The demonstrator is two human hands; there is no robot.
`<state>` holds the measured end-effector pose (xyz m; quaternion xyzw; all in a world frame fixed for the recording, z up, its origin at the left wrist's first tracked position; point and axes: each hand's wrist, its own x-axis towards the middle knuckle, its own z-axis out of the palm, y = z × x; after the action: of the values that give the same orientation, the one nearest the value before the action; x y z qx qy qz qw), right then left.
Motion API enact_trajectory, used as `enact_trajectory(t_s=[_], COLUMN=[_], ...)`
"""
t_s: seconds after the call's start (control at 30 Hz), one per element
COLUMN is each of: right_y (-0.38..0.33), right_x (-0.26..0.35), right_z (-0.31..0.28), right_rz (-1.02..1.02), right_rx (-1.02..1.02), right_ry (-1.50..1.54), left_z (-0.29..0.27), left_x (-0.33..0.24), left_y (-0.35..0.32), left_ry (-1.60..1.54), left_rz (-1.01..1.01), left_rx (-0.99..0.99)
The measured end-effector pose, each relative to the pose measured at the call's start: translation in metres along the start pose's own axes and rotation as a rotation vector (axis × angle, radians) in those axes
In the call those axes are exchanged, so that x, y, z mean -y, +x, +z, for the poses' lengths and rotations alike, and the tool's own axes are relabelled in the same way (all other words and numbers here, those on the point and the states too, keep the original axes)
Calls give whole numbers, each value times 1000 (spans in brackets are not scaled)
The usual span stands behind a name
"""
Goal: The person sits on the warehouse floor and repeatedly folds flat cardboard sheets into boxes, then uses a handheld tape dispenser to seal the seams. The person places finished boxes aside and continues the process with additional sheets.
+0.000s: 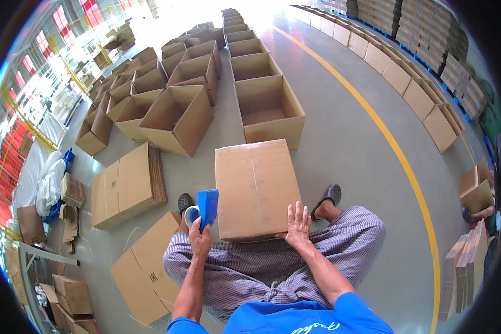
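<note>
The left hand (199, 238) is curled tight around the handle of a blue tape dispenser (204, 210), holding it upright just off the near left corner of a closed cardboard box (256, 186). The right hand (298, 225) lies flat and open, fingers spread, pressing on the box's near right corner and gripping nothing.

The closed box sits dead centre, between the person's feet, its flaps folded shut with a seam running down the middle. At twelve o'clock, just beyond its far edge, an open box (268, 110) stands with its flaps up; the part of its inside that shows holds nothing. Behind that one a single file of open boxes (245, 47) runs away toward twelve. At eleven o'clock a cluster of more open boxes (172, 89) stands close together, those nearest likewise showing bare insides. At nine o'clock a stack of flattened cartons (127, 185) lies on the floor (339, 145), and another flat carton (145, 267) rests at seven, right by the left knee.

To the right, bare grey floor stretches from two to four o'clock, crossed by a curving yellow line (395, 150). Past the line, at one to two o'clock, another row of open boxes (412, 83) fronts tall stacks of flat cardboard (428, 30).
</note>
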<state>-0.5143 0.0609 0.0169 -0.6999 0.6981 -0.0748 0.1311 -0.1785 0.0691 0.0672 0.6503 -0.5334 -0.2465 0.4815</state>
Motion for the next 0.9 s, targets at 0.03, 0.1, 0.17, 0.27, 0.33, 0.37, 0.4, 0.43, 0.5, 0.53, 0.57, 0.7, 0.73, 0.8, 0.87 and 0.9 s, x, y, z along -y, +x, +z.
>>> enact_trajectory(t_s=[0.03,0.1,0.17,0.27,0.33,0.37,0.4,0.43,0.5,0.53,0.57,0.7,0.73,0.8,0.87,0.9], right_y=[8,22,33,34,25,13,7,3,-6,-4,-2,-12,-16,-32,-47,-56], right_x=[3,-2,-13,-10,-6,12,15,15,31,28,23,18,10,2,-3,0], right_z=[-3,-8,-9,-26,-50,-79,-98,-111,-135,-136,-137,-143,-144,-120,-97,-87], right_rz=[-2,7,24,-102,-352,-409,-478,-547,-645,-693,-740,-672,-648,-429,-119,-61], right_rx=[10,4,-51,-44,-80,-79,-85,-88,-114,-36,42,330,400,612,826,760], right_ry=[2,-15,-16,136,418,518,553,590,731,767,803,1027,1023,1360,1700,1653], left_z=[-4,-7,-11,-21,-21,-22,-19,-16,-17,-16,-18,-29,-30,-31,-28,-21], left_x=[-1,-20,-47,-80,-102,-111,-122,-128,-134,-137,-138,-149,-153,-148,-142,-144], left_y=[-2,-3,-2,-7,-11,-13,-12,-12,-14,-13,-12,-3,2,8,13,12], left_ry=[-37,106,188,352,432,448,454,481,484,484,474,238,151,43,-4,-35], left_rz=[-9,143,275,493,637,678,735,790,831,856,866,603,528,408,340,337], left_rx=[5,74,163,301,347,387,431,470,513,535,569,879,975,1144,1306,1306])
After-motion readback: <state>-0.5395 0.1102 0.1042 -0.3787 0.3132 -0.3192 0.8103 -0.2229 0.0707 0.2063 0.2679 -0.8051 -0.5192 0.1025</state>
